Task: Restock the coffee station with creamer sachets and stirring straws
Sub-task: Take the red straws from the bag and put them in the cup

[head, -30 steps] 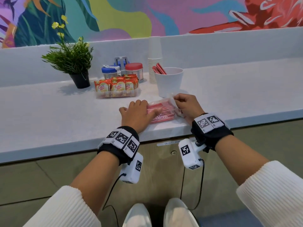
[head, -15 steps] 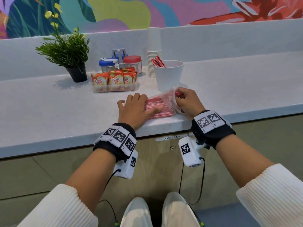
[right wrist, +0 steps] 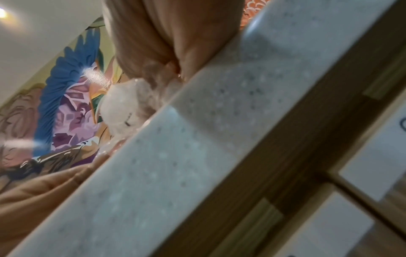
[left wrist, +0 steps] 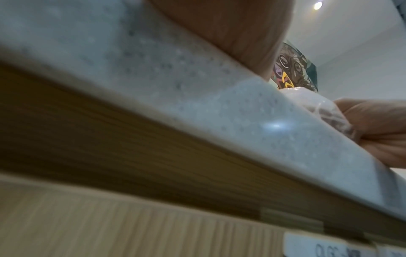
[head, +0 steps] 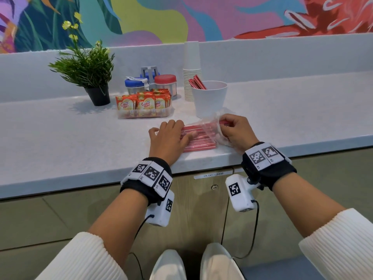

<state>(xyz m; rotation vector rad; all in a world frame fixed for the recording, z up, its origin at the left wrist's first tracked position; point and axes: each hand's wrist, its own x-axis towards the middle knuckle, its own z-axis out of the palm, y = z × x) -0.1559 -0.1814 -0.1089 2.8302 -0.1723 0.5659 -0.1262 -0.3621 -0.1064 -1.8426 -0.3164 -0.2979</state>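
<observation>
- Right now your left hand [head: 168,138] lies flat, fingers straight, pressing the pack of straws [head: 198,138] onto the worktop [head: 80,138] near its front edge; your right hand [head: 235,129] pinches the crumpled clear wrapper [head: 210,126] at the pack's right end, fingers curled round the film
- Both wrist views sit below the worktop's edge and show little: bunched film by the right hand and not much else; you cannot read the fingers from them, so go by the head view
- Creamer looks done, as a judgement: the clear tray [head: 144,113] behind your left hand stands packed with orange sachets [head: 144,103] in upright rows; whether more remain elsewhere cannot be told
- Straws look partly done: the white pot [head: 210,102] just behind the pack holds only a few red straws [head: 196,82] leaning at its left rim; the bulk lies under your left hand, half in the wrapper
- Left for you, likely: strip the film clear, gather the bundle, stand it in the pot, and clear the wrapper away
- Paper cups [head: 191,71], lidded jars [head: 165,82] and the potted plant [head: 88,67] stand along the back, apart from your hands
</observation>
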